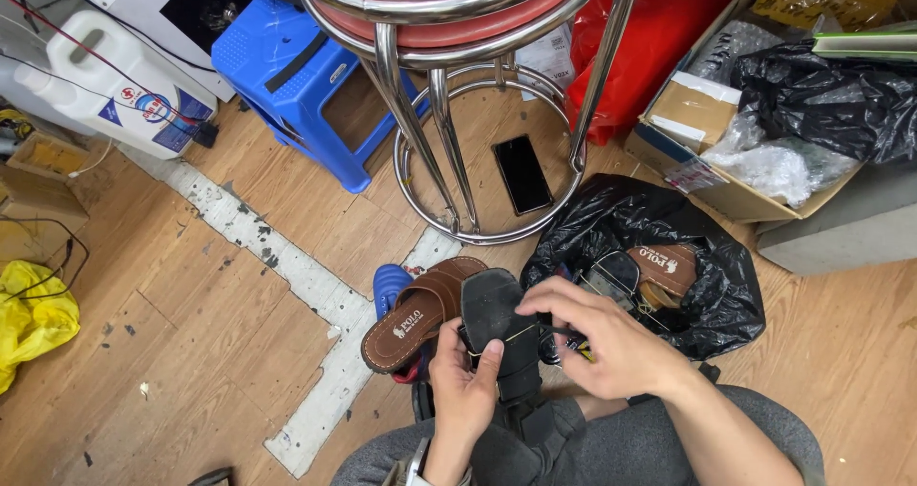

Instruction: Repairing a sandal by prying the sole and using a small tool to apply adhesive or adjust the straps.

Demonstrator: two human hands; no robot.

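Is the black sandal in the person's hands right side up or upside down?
Upside down. The black sandal shows its flat dark sole to the camera, held by the left hand and right hand.

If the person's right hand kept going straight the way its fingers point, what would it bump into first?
The right hand points left, its fingertips already at the edge of the black sole held by the left hand. It would meet that sole first; beyond it lies the brown sandal, though depth is unclear.

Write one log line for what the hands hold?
left hand: holds black sandal sole | right hand: grips black tool at sole | brown sandal: floor
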